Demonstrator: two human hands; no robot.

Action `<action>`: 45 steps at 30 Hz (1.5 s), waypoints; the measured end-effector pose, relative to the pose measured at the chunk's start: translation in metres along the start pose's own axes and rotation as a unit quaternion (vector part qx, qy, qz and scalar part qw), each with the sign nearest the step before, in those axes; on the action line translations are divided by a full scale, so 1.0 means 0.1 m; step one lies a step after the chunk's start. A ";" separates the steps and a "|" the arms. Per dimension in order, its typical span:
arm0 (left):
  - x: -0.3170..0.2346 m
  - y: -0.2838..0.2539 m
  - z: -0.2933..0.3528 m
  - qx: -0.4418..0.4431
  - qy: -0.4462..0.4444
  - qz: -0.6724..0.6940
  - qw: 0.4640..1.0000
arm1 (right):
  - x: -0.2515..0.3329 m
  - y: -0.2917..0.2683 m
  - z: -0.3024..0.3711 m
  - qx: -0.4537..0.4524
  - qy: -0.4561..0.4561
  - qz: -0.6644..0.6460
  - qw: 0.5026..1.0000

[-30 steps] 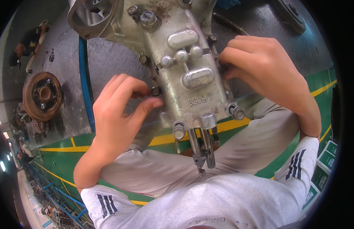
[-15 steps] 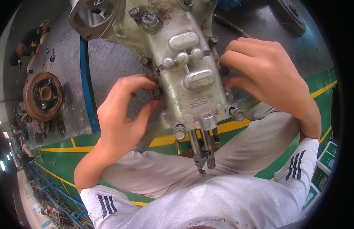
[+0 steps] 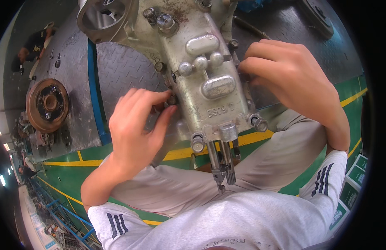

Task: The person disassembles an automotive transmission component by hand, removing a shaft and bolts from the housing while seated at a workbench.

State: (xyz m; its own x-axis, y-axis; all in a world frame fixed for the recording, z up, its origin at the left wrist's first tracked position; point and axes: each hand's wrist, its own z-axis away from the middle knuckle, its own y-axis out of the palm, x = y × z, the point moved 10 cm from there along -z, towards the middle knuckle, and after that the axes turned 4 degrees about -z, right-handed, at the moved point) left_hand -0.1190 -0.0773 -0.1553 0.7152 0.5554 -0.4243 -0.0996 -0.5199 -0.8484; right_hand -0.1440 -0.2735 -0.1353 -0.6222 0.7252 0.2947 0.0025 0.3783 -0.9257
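A cast-metal gearbox housing (image 3: 197, 102) lies in front of me, its narrow end toward my body. Two shafts (image 3: 218, 160) stick out of that end, one with a splined tip. At the housing's left edge, my left hand (image 3: 136, 121) pinches a dark bolt (image 3: 171, 100) between thumb and fingers. My right hand (image 3: 286, 73) is curled against the right edge, its fingertips partly hidden, so what they grip cannot be made out. Other bolts are seated along the flange, including one at the near right corner (image 3: 258, 121) and one at the near left (image 3: 197, 143).
The housing rests over a metal tread-plate bench (image 3: 122, 68) with a blue strip (image 3: 93, 87). To the left sits a rusty round hub or drum (image 3: 48, 105). A rod (image 3: 250, 27) and a dark disc (image 3: 316, 18) lie at the far right. Another person (image 3: 34, 48) is at far left.
My left thumb and fingers have closed in on the bolt at the left edge. On the right, my fingers have curled in more, the thumb now tucked out of sight.
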 end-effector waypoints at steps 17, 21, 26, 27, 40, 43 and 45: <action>-0.05 -0.10 -0.07 -0.052 -0.010 -0.061 0.997 | -0.01 0.00 -0.02 -0.007 -0.015 -0.058 0.998; -0.11 -0.10 -0.03 -0.038 0.051 -0.110 0.992 | -0.04 -0.03 -0.01 -0.006 0.027 -0.044 0.999; -0.07 -0.12 -0.07 -0.039 0.015 -0.110 0.993 | 0.01 0.02 -0.01 -0.002 -0.009 -0.030 1.000; -0.08 -0.13 -0.09 -0.048 0.005 -0.094 0.994 | 0.02 0.02 -0.01 -0.002 -0.008 -0.030 1.000; -0.11 -0.09 -0.09 -0.018 0.043 -0.098 0.994 | -0.02 0.03 0.00 0.014 0.012 0.015 1.000; -0.11 -0.08 -0.08 -0.010 0.042 -0.101 0.994 | 0.03 -0.02 0.01 -0.020 -0.016 -0.017 1.000; -0.12 -0.07 -0.11 -0.007 0.033 -0.115 0.993 | 0.05 -0.10 0.02 -0.052 -0.023 -0.031 0.998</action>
State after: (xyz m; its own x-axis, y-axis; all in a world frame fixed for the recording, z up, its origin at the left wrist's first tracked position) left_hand -0.1195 -0.0875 -0.1410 0.7620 0.6170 -0.1967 0.0816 -0.3928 -0.9160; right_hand -0.1482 -0.2748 -0.1252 -0.6589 0.6721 0.3379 0.0421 0.4814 -0.8755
